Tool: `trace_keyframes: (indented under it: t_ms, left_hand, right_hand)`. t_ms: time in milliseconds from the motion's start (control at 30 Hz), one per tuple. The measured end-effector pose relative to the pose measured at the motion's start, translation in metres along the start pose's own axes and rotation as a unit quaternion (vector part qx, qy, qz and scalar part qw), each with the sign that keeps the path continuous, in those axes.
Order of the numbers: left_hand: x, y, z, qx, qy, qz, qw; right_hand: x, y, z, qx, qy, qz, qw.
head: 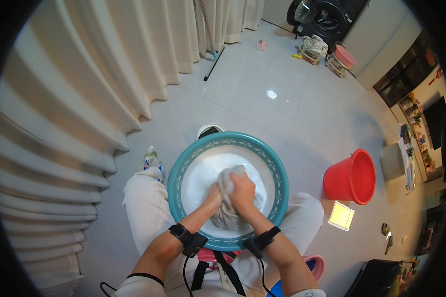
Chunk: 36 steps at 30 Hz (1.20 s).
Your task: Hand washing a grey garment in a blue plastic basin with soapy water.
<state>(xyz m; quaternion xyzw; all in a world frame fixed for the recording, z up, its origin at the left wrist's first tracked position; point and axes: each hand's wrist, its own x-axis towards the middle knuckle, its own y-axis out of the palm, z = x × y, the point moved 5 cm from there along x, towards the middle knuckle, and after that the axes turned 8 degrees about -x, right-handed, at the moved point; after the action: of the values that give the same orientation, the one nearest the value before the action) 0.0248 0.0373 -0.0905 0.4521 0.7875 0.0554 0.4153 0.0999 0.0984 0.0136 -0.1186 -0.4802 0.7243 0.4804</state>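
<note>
A teal plastic basin (174,174) with a patterned inner rim stands between my knees, holding white suds. Over it, both hands grip a wet, light grey cloth (228,213). My right hand (242,191) is closed around its upper part, at the right. My left hand (213,200) holds the left side of the same cloth, its fingers partly hidden by the fabric. The lower end of the cloth lies bunched in the foam. Black bands with small devices and cables sit on both forearms.
A red bucket (336,180) stands at the right. Bottles (151,159) are beside my left knee, near long beige curtains (96,74). Behind the basin is a white round object (211,128). Further off are a squeegee (214,64) and a washing machine (325,22).
</note>
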Motion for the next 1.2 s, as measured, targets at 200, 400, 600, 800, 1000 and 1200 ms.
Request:
trace_keyframes:
  t_ms: [200,400,600,800,1000,1200]
  left_hand:
    - [-0.023,0.019,-0.042,0.332,0.133,0.053,0.932]
    - [0.016,-0.017,-0.027,0.434,0.243,-0.074,0.864]
    - [0.015,-0.015,-0.037,0.022,-0.004,-0.059,0.998]
    - [0.007,0.012,-0.017,-0.19,-0.138,0.038,0.971]
    - [0.004,0.007,0.002,-0.157,-0.053,0.061,0.984]
    - [-0.002,0.0,-0.015,-0.037,0.049,0.069,0.996]
  right_hand:
    - [0.011,0.032,-0.094,-0.068,0.183,0.219,0.956]
    - [-0.007,0.072,-0.122,-0.123,0.021,0.151,0.981]
    - [-0.019,0.038,-0.011,0.193,0.024,0.192,0.962]
    - [-0.035,0.002,0.048,0.118,-0.041,0.091,0.988]
    - [-0.021,0.003,0.035,0.006,-0.104,0.011,0.994]
    - [-0.002,-0.001,-0.014,0.003,-0.015,-0.015,1.0]
